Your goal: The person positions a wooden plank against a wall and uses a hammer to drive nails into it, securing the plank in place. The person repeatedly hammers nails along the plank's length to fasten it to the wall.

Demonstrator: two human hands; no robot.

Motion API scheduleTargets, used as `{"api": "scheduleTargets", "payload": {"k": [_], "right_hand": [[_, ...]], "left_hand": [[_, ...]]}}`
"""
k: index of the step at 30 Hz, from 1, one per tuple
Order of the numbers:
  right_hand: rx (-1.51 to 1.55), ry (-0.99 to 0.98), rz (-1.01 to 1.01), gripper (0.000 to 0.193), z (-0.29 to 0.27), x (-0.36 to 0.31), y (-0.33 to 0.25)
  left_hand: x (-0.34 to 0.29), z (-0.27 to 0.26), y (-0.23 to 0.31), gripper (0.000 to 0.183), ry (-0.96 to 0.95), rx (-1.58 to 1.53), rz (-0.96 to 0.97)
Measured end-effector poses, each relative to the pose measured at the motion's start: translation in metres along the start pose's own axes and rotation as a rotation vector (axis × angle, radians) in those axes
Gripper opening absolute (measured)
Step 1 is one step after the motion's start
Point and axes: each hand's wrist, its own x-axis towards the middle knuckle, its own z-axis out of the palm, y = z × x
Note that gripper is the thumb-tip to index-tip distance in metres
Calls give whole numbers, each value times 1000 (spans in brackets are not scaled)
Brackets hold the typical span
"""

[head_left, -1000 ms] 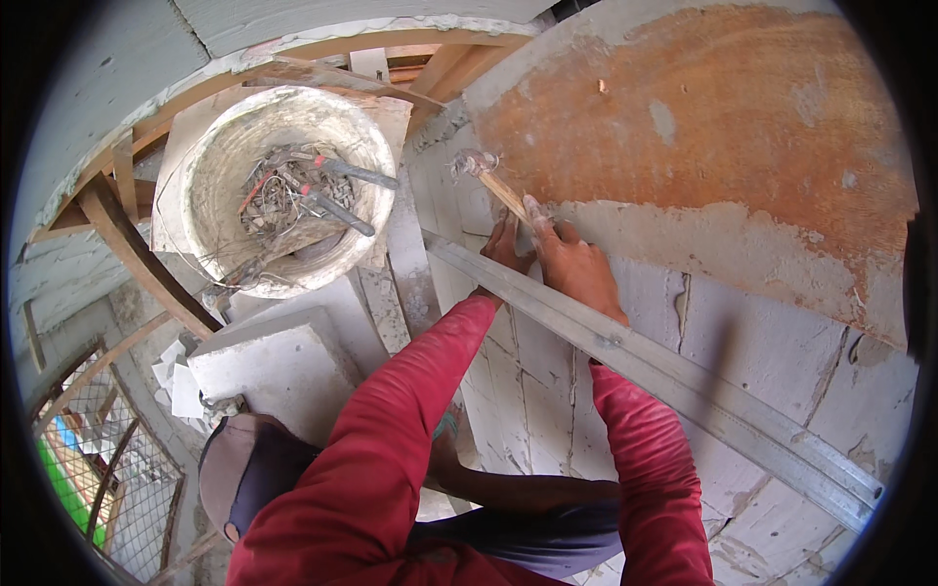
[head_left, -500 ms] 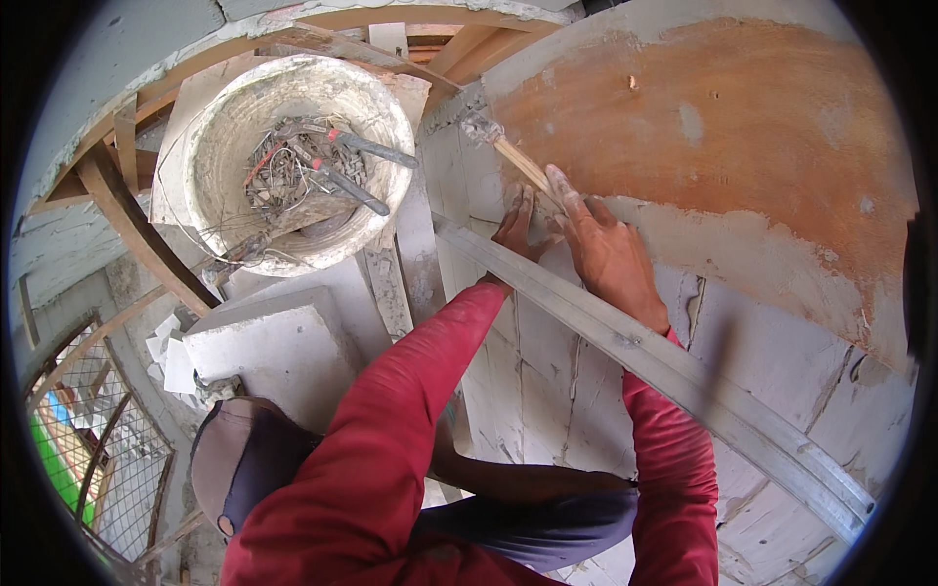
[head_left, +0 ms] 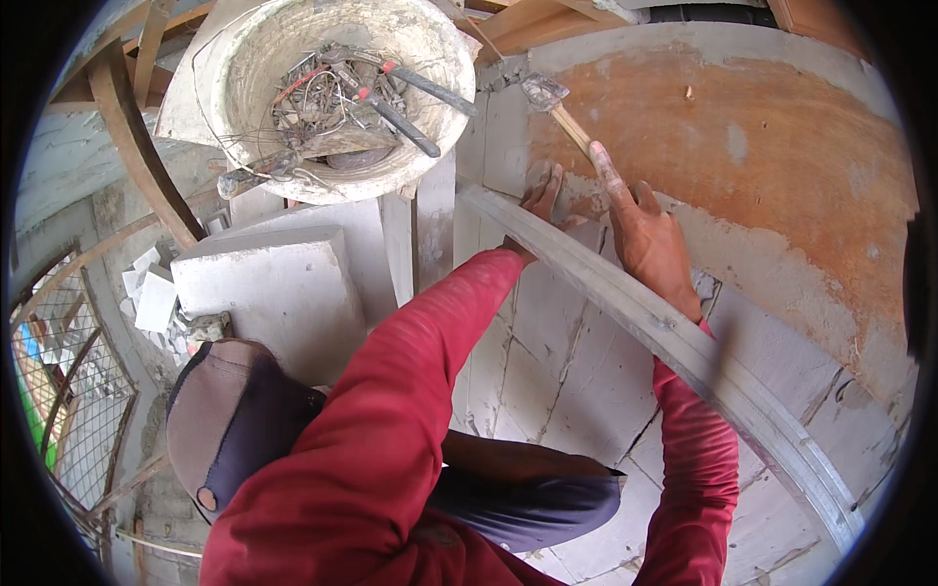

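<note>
- Right hand (head_left: 650, 239): laid flat against the wall (head_left: 782, 195), fingers (head_left: 606, 171) stretched out and slightly spread, the index finger running along the wooden handle of a trowel (head_left: 562, 112). The thumb side hides the contact, so I cannot tell whether the handle is pinched or only pressed.
- Left hand (head_left: 540, 200): mostly hidden behind the long grey straightedge (head_left: 664, 332); fingertips show above it, extended and close together, touching the wall just beside the right hand.
- Straightedge: long, pale, mortar-smeared bar lying diagonally across the wall, from near the hands down to the lower right, passing over both red sleeves.
- Trowel: small metal blade, grey with mortar, at the wall's upper edge; handle slants down to the right hand.
- Bucket (head_left: 244, 117): round, white, mortar-crusted, standing to the upper left; it holds tangled wire and hand tools with dark and red grips.
- Wall: orange-brown above, grey render and pale blocks below.
- Pale block (head_left: 264, 283) lies below the bucket.
</note>
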Motion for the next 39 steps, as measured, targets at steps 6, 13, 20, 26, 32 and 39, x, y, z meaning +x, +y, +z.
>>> {"api": "scheduleTargets", "payload": {"k": [6,13,20,26,32,39], "right_hand": [[-54,-6,-6,78,-5,0,-5],[-87,-133,94,77,-6,4,-5],[-38,-41,73,82,-3,-4,-8],[-60,-40,96,89,2,-2,-10],[-39,-17,37,86,5,-5,-8],[2,47,28,90,9,-7,-4]], "left_hand": [[-2,0,1,109,-9,11,0],[2,0,-3,109,18,17,47],[1,-2,0,110,-42,-12,-29],[0,-4,2,111,-32,-22,3],[0,-5,2,110,-66,-18,-37],[1,-4,2,109,-47,-9,-29]]}}
